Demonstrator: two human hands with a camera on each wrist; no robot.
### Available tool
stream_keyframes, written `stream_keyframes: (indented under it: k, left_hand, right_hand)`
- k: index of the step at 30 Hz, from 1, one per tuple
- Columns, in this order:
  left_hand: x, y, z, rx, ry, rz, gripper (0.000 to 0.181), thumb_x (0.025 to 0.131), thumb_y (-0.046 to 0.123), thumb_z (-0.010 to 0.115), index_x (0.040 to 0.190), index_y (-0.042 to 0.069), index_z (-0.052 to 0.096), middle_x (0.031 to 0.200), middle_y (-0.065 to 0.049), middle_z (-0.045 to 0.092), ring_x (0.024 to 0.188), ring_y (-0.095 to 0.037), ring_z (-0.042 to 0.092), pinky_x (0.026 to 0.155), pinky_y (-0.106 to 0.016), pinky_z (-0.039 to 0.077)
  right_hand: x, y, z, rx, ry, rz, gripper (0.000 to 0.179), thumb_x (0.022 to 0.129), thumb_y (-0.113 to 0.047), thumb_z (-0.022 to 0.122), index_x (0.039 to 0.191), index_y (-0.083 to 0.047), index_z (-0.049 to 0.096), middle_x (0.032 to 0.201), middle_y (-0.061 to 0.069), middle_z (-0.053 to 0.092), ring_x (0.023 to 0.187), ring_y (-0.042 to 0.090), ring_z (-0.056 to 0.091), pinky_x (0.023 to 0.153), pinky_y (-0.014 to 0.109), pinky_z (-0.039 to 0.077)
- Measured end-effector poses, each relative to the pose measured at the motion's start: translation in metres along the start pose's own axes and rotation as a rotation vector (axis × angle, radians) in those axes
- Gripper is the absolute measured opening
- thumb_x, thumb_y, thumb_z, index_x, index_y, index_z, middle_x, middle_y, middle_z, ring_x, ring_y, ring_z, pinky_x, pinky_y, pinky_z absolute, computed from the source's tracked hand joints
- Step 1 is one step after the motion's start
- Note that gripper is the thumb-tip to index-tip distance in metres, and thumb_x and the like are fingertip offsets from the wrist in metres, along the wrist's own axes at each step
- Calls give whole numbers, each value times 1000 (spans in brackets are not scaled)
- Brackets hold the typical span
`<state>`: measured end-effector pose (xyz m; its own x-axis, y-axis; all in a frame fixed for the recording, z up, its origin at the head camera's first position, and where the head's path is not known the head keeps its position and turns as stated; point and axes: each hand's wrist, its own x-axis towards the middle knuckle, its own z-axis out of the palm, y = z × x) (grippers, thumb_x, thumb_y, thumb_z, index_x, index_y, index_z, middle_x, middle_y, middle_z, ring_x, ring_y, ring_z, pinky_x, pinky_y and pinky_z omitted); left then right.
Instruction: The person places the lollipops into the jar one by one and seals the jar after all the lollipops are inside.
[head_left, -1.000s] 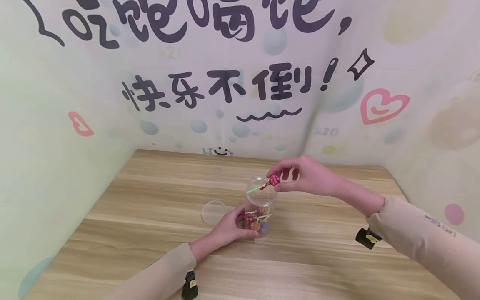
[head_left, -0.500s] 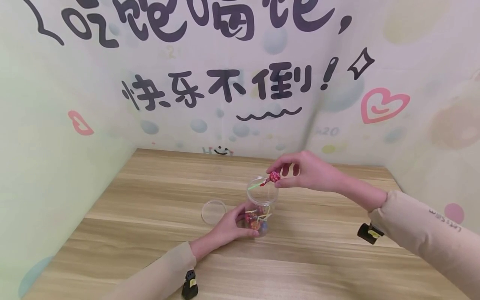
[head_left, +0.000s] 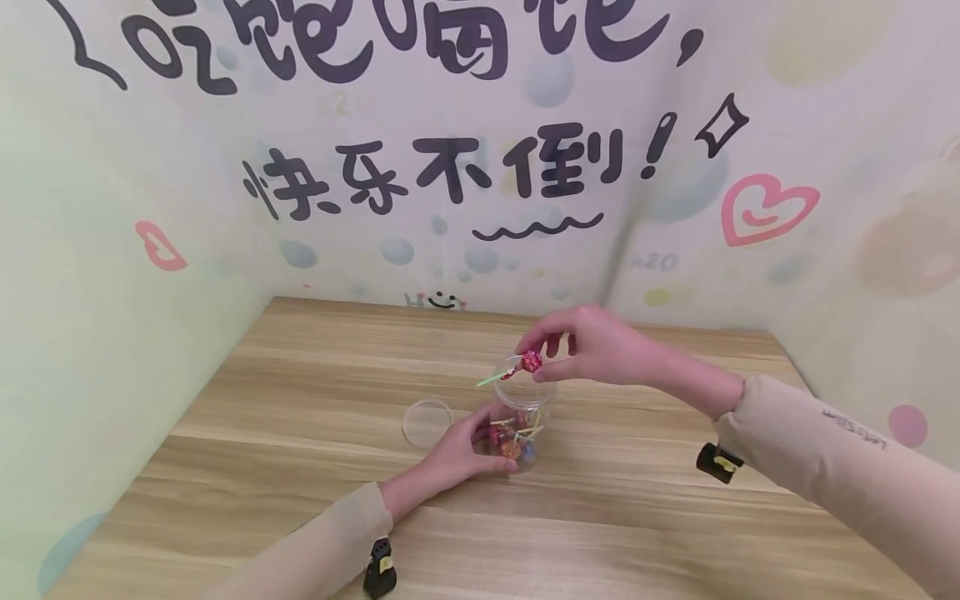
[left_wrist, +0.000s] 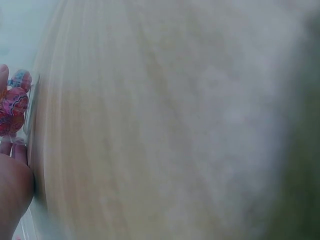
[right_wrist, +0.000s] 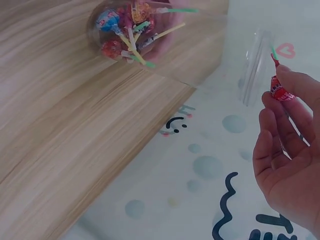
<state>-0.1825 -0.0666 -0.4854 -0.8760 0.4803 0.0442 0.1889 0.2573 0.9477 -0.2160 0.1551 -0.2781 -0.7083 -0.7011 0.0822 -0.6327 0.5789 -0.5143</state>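
A clear plastic jar (head_left: 542,417) stands upright on the table with several wrapped lollipops (head_left: 512,448) at its bottom. My left hand (head_left: 457,454) grips the jar low on its left side; the left wrist view catches only part of that hand (left_wrist: 14,185). Just above the jar's open mouth, my right hand (head_left: 592,346) pinches a red-wrapped lollipop (head_left: 532,361) by its candy head. Its green stick points left and slightly down, past the rim. In the right wrist view, thumb and fingers of the right hand (right_wrist: 292,145) close on the red wrapper.
A round clear lid (head_left: 427,423) lies on the wooden table (head_left: 300,467), left of the jar. Behind the table's back edge rises a printed wall cloth (head_left: 360,267) with large black lettering. Wrist cameras are strapped at both sleeves.
My right hand has shifted left with the lollipop, so the stick now reaches beyond the jar's left rim. The left hand and the jar stay in place.
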Motion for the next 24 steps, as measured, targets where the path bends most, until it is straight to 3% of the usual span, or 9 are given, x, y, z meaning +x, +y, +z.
stream_keyframes:
  k: [9,17,24]
  left_hand:
    - [-1,1,-1,-12,-7,-11,81,80,19,84,148,16,41,145,-9,54,133,-27,54,114,-45,43]
    - [-1,0,-1,-7,-5,-13,82,79,20,84,149,16,41,145,-9,54,133,-27,54,114,-44,43]
    - [-1,0,-1,0,-6,-20,84,79,23,84,150,18,40,146,-7,54,133,-26,54,114,-44,43]
  right_hand:
    - [6,-1,9,-47,-58,-46,25,80,-18,82,103,-22,75,91,-15,73,80,13,61,70,22,51]
    - [7,-1,11,-81,-72,-85,23,78,-18,83,99,-22,75,88,-15,72,75,10,57,66,22,49]
    - [7,-5,11,-102,-95,-67,23,78,-23,84,99,-22,75,87,-16,72,79,16,59,68,21,47]
